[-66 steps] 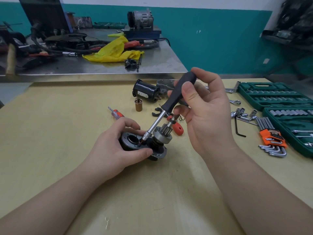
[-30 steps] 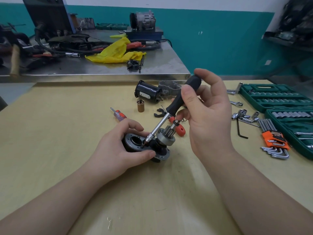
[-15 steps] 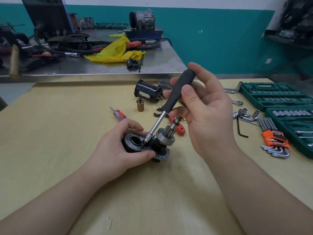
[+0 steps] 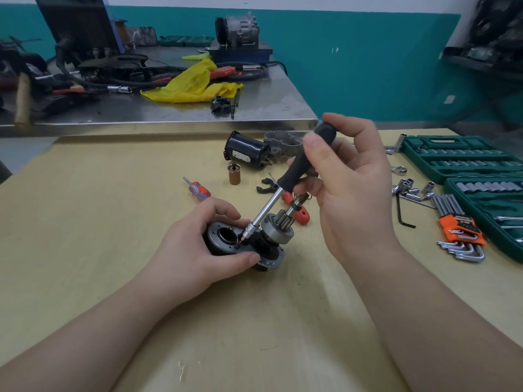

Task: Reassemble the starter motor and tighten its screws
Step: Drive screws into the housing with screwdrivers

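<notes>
A dark starter motor end plate (image 4: pixel 219 238) with a round bore lies on the wooden table (image 4: pixel 85 222), joined to a pinion gear assembly (image 4: pixel 278 224) that stands up from it. My left hand (image 4: pixel 195 250) grips the plate from the near left side. My right hand (image 4: pixel 351 188) holds the black handle of a screwdriver (image 4: pixel 300 162), thumb and fingers curled round it. Its steel shaft slants down left, and the tip sits on a screw in the plate's face beside the bore. The black motor housing (image 4: pixel 246 152) and a grey cast nose piece (image 4: pixel 283 141) lie behind.
A brass bushing (image 4: pixel 234 174), a small red screwdriver (image 4: pixel 198 190) and a red-handled tool (image 4: pixel 301 215) lie near the plate. To the right are loose sockets (image 4: pixel 410 188), an orange hex key set (image 4: pixel 458 230) and green socket cases (image 4: pixel 458 159). A cluttered steel bench (image 4: pixel 268 108) stands behind.
My right hand has shifted its fingers round the screwdriver handle, which tilts slightly differently between frames. The tip stays on the plate and my left hand keeps its grip.
</notes>
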